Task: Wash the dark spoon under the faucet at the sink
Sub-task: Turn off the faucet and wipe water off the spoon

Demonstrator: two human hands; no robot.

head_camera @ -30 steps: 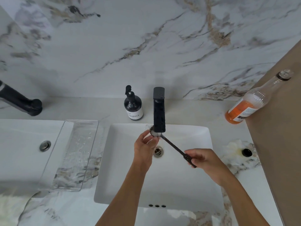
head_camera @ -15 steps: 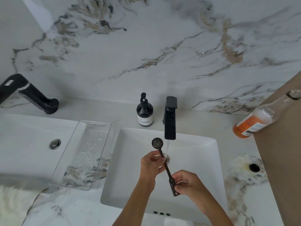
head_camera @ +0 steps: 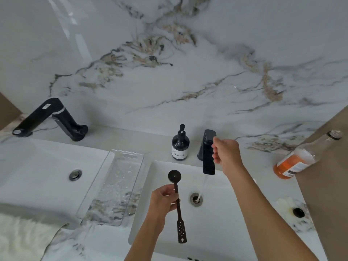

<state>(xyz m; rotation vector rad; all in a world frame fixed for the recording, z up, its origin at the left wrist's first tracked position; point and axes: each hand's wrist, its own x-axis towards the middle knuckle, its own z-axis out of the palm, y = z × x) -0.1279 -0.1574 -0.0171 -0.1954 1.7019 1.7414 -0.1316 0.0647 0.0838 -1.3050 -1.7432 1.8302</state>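
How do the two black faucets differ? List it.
The black faucet over the right basin has water running from its spout into the drain; the black faucet by the left basin shows no stream. The right hand touches the right one; the left one is untouched. The right one looks straight and boxy, the left one angled with a bend. Both are matte black, mounted on the marble counter.

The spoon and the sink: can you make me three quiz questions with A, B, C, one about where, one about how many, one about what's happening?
1. Where is the dark spoon?
A. in the left hand
B. on the clear tray
C. in the drain

2. How many black faucets show?
A. one
B. two
C. four

3. Is water running?
A. yes, a thin stream
B. no, it's dry
C. the sink is overflowing

Answers:
A, the left hand grips its handle.
B, one faucet under the right hand, another faucet far left.
A, the stream falls to the drain.
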